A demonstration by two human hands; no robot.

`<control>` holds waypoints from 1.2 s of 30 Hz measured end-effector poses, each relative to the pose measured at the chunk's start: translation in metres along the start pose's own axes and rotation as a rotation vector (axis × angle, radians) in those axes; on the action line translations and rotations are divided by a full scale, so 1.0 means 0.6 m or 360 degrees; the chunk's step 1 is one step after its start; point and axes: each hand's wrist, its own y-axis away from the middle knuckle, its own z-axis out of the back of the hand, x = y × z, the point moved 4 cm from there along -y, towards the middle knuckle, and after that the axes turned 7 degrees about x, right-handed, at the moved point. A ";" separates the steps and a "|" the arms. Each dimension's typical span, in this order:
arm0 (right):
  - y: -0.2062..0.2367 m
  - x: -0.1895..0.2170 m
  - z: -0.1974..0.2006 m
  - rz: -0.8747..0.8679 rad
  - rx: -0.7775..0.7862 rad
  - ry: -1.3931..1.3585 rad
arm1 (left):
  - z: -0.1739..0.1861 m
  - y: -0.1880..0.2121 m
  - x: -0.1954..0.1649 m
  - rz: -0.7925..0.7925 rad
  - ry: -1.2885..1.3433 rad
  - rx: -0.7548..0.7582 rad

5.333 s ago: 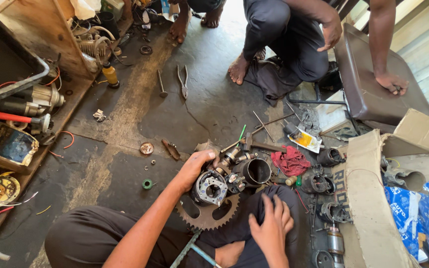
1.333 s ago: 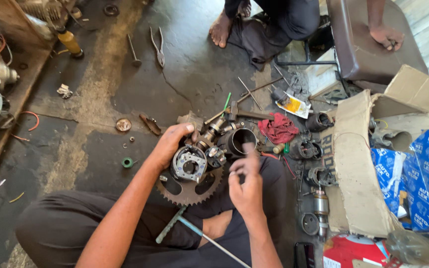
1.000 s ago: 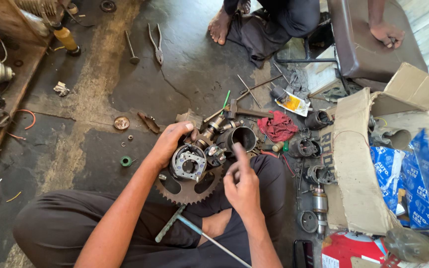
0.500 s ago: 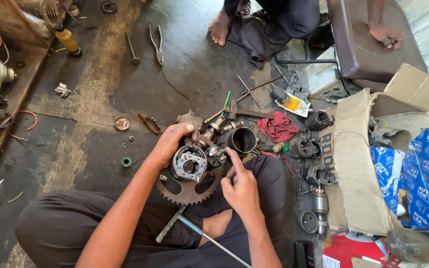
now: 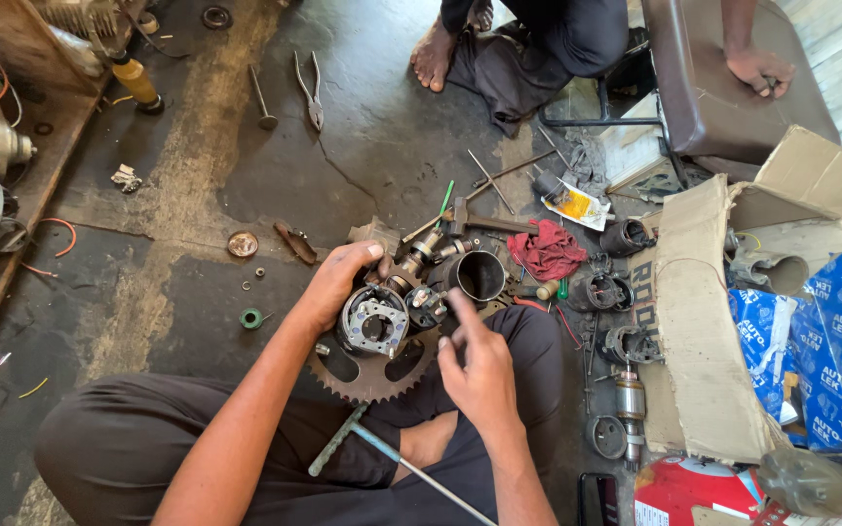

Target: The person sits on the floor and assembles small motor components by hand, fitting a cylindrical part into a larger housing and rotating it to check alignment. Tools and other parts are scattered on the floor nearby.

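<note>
a: steel, mostly: the round grey metal plate assembly [image 5: 374,321] sits on the rusty toothed sprocket [image 5: 367,370], which rests over the person's crossed legs above the dark concrete floor [image 5: 187,214].

b: hand status?

a: left hand [image 5: 335,282] is clasped over the assembly's upper edge. right hand [image 5: 479,370] grasps nothing; its fingers are extended toward the small parts beside the black metal cylinder [image 5: 479,277].

b: progress?

a: judged mid-job. the unit lies opened, loose parts and the red rag [image 5: 548,251] spread around; refitting appears outstanding.
</note>
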 end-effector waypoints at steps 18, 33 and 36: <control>0.000 0.036 0.010 0.0151 -0.0401 0.0052 | 0.001 0.001 0.002 0.0059 0.0016 -0.0017; -0.041 0.020 -0.039 -0.0049 -0.0482 -0.0126 | -0.002 0.000 -0.006 -0.0078 -0.0144 0.0021; -0.040 0.021 -0.040 -0.0053 -0.0492 -0.0097 | 0.001 0.001 -0.002 -0.0005 -0.0104 -0.0018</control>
